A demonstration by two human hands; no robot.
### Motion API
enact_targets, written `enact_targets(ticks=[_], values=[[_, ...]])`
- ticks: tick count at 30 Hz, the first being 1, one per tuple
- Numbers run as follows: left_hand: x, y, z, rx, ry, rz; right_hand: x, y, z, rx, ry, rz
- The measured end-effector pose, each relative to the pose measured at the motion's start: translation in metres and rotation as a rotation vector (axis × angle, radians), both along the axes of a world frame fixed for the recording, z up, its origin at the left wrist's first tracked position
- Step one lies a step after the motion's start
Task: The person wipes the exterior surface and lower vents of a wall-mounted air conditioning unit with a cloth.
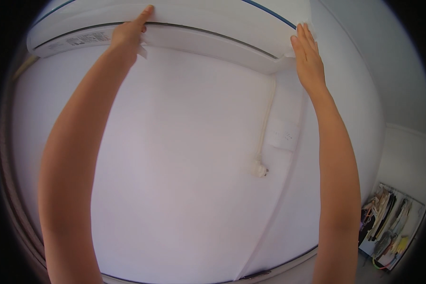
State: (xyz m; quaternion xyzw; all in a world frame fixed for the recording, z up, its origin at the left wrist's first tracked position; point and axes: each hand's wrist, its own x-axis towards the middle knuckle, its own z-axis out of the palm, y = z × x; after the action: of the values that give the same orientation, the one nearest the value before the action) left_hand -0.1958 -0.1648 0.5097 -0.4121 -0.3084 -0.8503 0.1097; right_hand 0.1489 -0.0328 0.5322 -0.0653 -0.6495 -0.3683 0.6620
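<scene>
Both my arms reach up to a white wall-mounted air conditioner (pixel 208 21) at the top of the view. My left hand (pixel 127 37) is at the lower edge of its front, left of the middle. The index finger is stretched along the front panel, while the other fingers are curled. A small piece of white cloth or tissue (pixel 142 50) pokes out beside the palm; most of it is hidden by the hand. My right hand (pixel 310 59) lies against the unit's right end, its fingers straight and flat, with nothing seen in it.
A white cord hangs from the unit's right side and ends in an unplugged plug (pixel 259 169). Right of it is a white wall socket (pixel 284 136). Clothes (pixel 383 213) hang on a rack at the lower right. A pale wall (pixel 184 156) fills the middle.
</scene>
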Motion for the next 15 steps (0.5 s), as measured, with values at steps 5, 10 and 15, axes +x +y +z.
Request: enact_targets(ticks=[5,10,15], values=[[0.020,-0.010,-0.009,0.100,0.027,-0.032,-0.041,-0.025,0.010,0.111,0.077,-0.099],[0.028,-0.018,-0.016,0.094,0.001,-0.147,-0.123,-0.071,0.030,0.262,-0.027,-0.072],[0.024,-0.033,-0.018,-0.026,0.015,-0.138,-0.187,-0.119,0.031,0.325,-0.186,-0.052]])
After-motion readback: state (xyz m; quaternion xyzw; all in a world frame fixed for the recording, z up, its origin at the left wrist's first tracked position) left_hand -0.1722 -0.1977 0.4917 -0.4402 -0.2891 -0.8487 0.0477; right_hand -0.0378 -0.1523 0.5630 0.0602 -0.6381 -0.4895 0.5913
